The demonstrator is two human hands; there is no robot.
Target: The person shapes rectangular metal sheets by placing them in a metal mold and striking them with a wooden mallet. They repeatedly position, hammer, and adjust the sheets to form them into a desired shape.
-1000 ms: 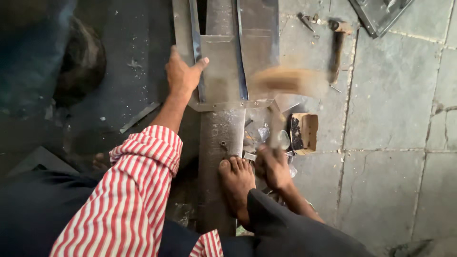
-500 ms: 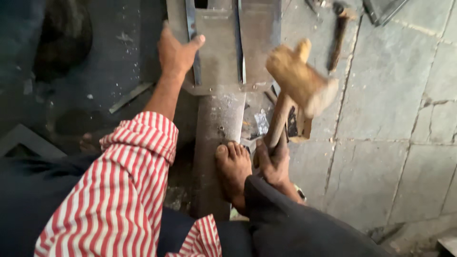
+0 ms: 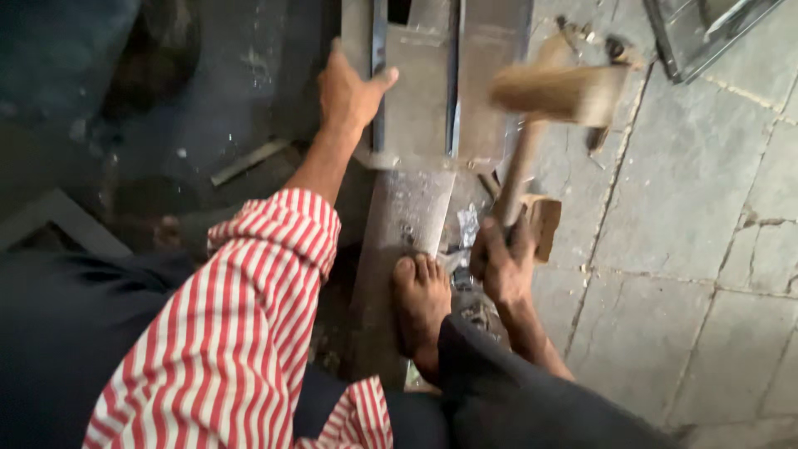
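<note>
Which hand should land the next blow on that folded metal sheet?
Right. The right hand grips the wooden mallet, its head raised over the metal sheet. The left hand is pressed on the sheet's left edge, so it likely suits steadying.

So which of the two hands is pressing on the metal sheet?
The left hand, on the striped-sleeve arm, lies on the folded metal sheet. The right hand grips the wooden mallet instead.
</note>
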